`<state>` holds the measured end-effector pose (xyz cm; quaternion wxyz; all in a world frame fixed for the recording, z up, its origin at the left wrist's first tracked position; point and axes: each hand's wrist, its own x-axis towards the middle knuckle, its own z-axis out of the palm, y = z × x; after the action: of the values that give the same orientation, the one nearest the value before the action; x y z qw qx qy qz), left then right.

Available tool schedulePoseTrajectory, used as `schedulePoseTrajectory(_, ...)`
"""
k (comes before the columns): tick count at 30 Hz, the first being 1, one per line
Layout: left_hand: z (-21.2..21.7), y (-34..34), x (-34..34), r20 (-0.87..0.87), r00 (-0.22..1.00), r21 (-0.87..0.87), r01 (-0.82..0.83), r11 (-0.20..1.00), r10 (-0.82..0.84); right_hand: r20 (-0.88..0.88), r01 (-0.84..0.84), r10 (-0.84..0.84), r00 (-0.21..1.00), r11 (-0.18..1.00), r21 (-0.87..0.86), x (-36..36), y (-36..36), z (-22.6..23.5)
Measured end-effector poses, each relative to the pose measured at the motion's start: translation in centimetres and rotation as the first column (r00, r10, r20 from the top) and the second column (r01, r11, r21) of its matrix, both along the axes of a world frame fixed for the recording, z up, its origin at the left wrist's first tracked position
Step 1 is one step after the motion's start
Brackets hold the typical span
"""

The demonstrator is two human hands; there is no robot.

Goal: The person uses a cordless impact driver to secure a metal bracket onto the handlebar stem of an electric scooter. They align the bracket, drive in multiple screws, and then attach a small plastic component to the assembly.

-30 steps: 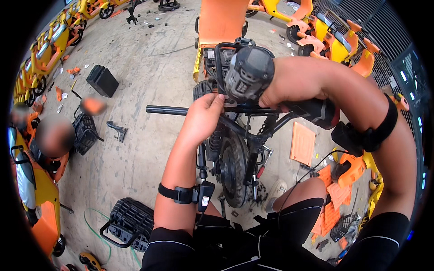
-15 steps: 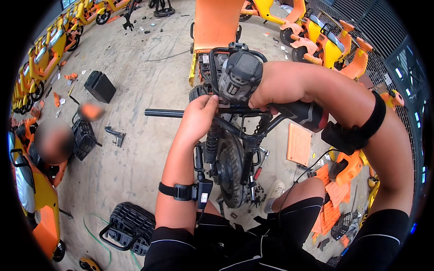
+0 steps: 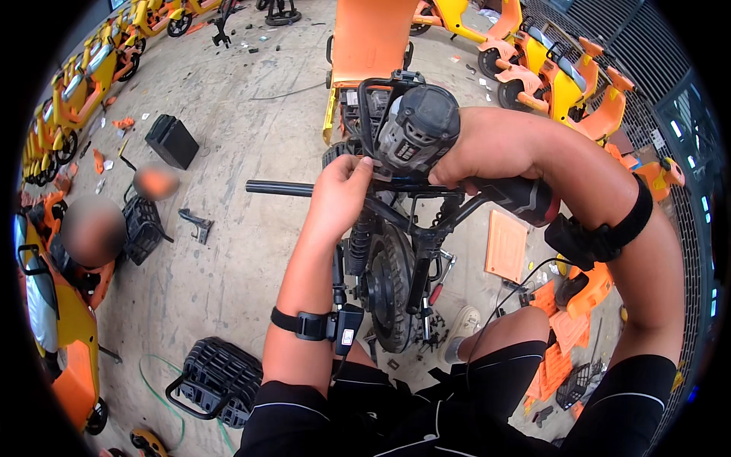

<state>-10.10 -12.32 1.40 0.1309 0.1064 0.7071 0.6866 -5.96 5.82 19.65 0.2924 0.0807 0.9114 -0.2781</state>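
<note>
My right hand (image 3: 487,152) is wrapped round the grip of a grey-and-black cordless impact wrench (image 3: 419,126), its battery (image 3: 525,199) toward the right. The tool's nose points down-left at a black tubular frame (image 3: 280,187) of a partly stripped electric scooter. Just beside that nose, my left hand (image 3: 343,186) pinches thumb and forefinger together; a small greyish bit shows at the fingertips, too small to name. Under the frame stand a wheel with a black tyre (image 3: 390,286) and a spring shock absorber (image 3: 359,247).
An orange scooter panel (image 3: 373,38) rises ahead. On the floor lie a black basket (image 3: 221,377), a black battery box (image 3: 172,141), an orange plate (image 3: 505,245) and a red-handled ratchet (image 3: 442,282). Yellow scooters (image 3: 84,95) line both sides; a person's blurred head (image 3: 93,232) is at left.
The impact wrench and my right hand have shifted slightly right and its body has tilted a little. My left hand stays pinched at almost the same place. The whole view has moved slightly.
</note>
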Motion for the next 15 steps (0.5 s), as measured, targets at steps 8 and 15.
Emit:
schedulePoseTrajectory(8,-0.9,-0.1,-0.6,0.057,0.998,0.066,0.016,0.998,-0.020,-0.011,-0.038,0.038,0.999,0.999,0.027,-0.1,-0.5,0.6)
schedulePoseTrajectory(15,-1.3,0.4,-0.7,0.034,0.999,0.067,0.001,0.998,-0.003,-0.023,-0.058,0.060,0.998,0.994,0.096,-0.4,-0.6,0.9)
